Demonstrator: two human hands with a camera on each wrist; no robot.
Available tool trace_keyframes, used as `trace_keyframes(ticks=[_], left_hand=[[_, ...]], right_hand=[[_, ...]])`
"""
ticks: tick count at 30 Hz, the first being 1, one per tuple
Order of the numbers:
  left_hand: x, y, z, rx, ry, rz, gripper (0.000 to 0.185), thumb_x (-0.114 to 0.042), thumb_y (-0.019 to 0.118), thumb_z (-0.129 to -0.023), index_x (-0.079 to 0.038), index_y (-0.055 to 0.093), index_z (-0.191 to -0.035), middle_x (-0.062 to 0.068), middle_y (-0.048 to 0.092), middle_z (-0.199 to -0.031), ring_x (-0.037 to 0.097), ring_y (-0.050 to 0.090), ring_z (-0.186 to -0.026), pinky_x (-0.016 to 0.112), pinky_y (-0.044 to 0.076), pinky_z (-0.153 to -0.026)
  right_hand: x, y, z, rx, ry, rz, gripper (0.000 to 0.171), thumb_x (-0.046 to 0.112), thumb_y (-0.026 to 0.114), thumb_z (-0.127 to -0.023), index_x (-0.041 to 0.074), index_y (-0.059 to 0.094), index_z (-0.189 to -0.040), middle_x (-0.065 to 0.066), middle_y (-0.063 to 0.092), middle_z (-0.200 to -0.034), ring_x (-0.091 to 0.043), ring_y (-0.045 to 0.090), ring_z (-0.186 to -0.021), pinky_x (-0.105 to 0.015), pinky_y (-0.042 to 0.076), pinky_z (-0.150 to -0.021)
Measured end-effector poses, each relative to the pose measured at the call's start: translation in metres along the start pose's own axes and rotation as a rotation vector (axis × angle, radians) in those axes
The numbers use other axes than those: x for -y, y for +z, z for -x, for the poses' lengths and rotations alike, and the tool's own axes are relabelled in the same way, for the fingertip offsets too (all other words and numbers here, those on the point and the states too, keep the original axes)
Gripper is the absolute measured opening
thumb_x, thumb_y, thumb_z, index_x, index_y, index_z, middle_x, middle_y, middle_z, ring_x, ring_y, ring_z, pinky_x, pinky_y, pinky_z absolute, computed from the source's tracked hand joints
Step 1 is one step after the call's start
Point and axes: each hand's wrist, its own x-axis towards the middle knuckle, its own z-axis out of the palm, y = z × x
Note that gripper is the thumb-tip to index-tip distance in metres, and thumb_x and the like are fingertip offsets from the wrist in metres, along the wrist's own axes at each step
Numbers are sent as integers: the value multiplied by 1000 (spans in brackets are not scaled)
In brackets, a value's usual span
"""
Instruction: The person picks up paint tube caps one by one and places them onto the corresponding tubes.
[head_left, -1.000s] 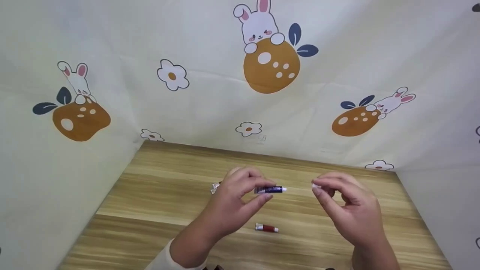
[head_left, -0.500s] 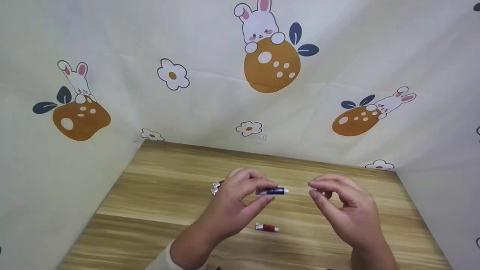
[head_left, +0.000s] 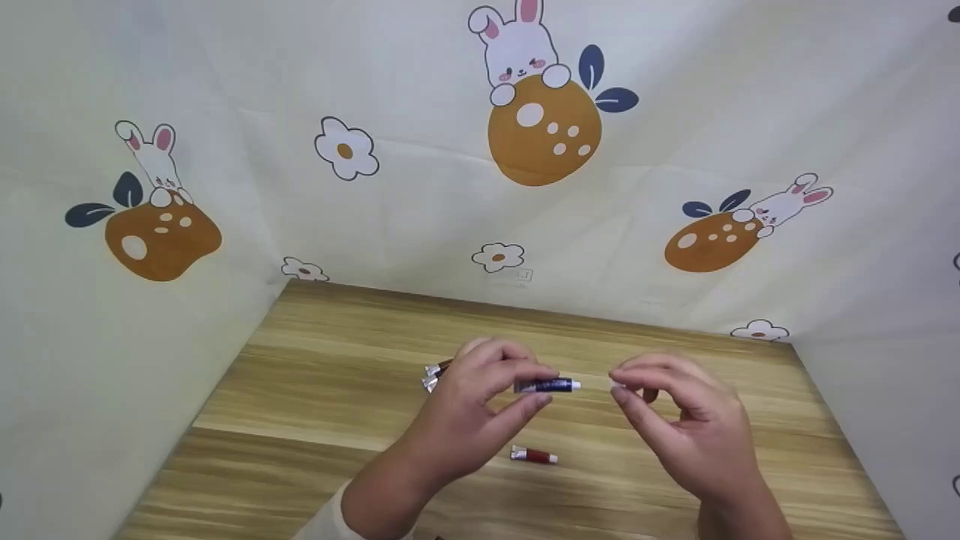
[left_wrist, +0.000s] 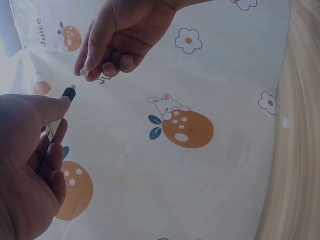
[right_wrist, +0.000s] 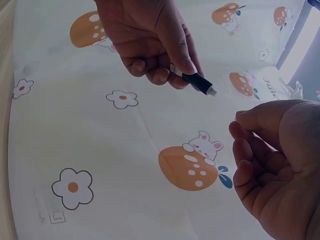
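Note:
My left hand (head_left: 472,405) pinches a small dark blue paint tube (head_left: 553,385) between thumb and fingers, held level above the table. Its bare white nozzle points right, toward the other hand; the left wrist view shows the dark tube (left_wrist: 68,94) too. Between thumb and forefinger, my right hand (head_left: 694,420) pinches a small white cap (head_left: 618,385). A short gap separates cap and nozzle. In the left wrist view the cap (left_wrist: 84,72) shows at the right hand's fingertips; in the right wrist view those fingers mostly hide it.
On the wood-grain table (head_left: 315,360) lies a red paint tube (head_left: 536,455), nearer the person than the hands. Behind the left hand, the silver ends of more tubes (head_left: 430,381) stick out. A pale printed cloth (head_left: 420,210) with rabbits and oranges rises around the table.
My right hand has moved left with the cap, narrowing the gap to the nozzle. The left hand has shifted slightly right and down with the blue tube. The red tube lies still.

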Motion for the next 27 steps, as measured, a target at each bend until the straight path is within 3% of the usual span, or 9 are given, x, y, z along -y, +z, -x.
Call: trace_keyframes(ticks=[5,27], left_hand=[[0,0,0,-10,18,-2,18,-30,79,-99,-26,80,-116,-15,71,-114,7,59,-110,30,50,-95],[-1,3,1,14,-2,5,17,-32,76,-101,-28,81,-116,-17,70,-113,6,58,-110,29,50,-96]], right_hand=[[-1,3,0,-8,-39,-59,40,-22,83,-72,8,83,-98,-5,79,-97,-7,73,-92,-15,55,-75],[2,11,3,45,-84,-74,41,-17,86,-72,9,82,-103,-5,79,-99,-8,72,-90,-15,57,-78]])
